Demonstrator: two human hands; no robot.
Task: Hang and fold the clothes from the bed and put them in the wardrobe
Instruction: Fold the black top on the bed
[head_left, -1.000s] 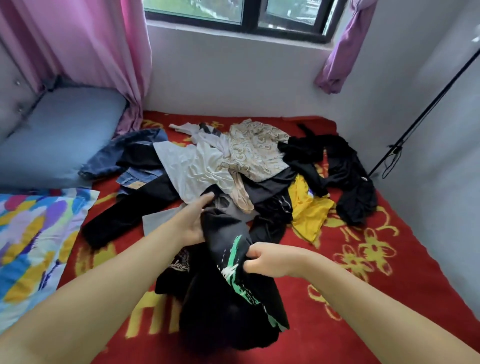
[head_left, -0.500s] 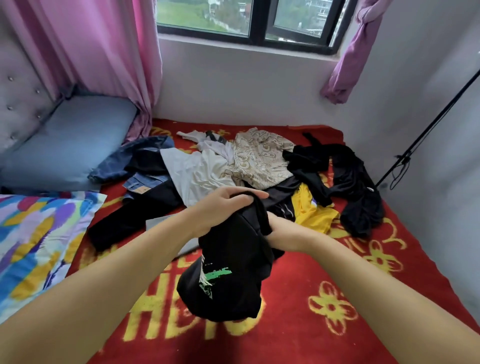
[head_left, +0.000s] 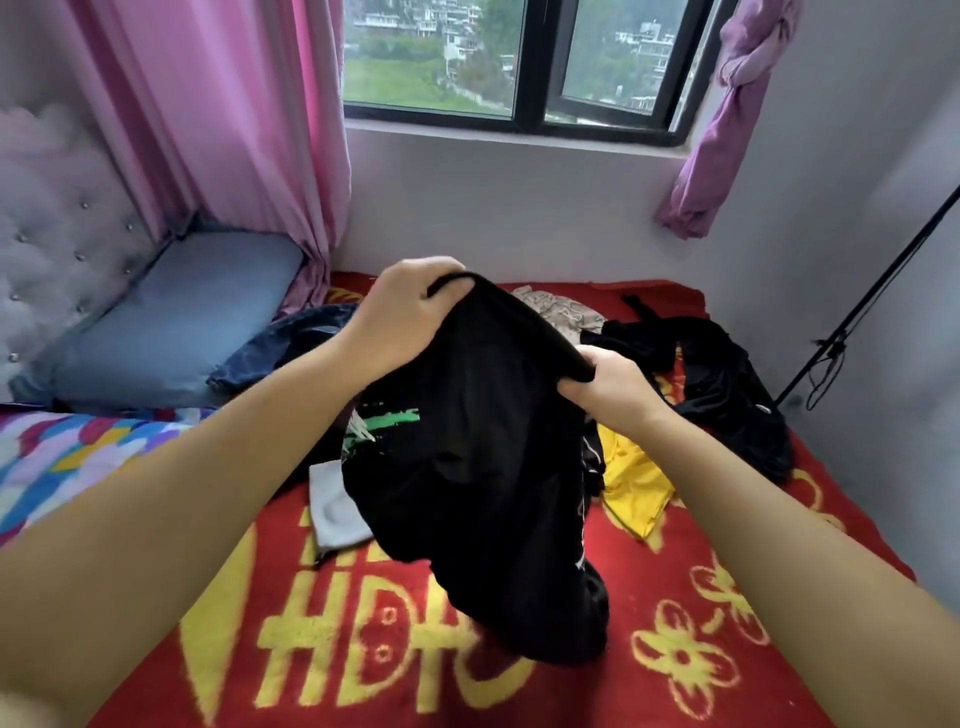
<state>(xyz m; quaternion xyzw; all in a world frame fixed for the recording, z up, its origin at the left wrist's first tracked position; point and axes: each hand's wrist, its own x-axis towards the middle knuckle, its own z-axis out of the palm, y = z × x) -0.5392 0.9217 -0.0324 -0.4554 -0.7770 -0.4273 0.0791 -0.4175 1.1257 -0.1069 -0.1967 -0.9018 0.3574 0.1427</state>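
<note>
Black garment (head_left: 483, 467) with green print lifted over red bed (head_left: 675, 649), left hand (head_left: 405, 306) and right hand (head_left: 608, 384) each gripping its upper edge, fingers curled.

The black cloth garment with green print (head_left: 467, 467) at frame centre looks soft and matt. Beneath it, the red and yellow blanket (head_left: 675, 649) looks fuzzy. At upper left, the grey tufted headboard (head_left: 57, 234) carries shiny studs.

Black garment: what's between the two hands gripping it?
Head view: only the black garment's own upper edge spans from left hand to right hand; nothing else lies between them.
</note>
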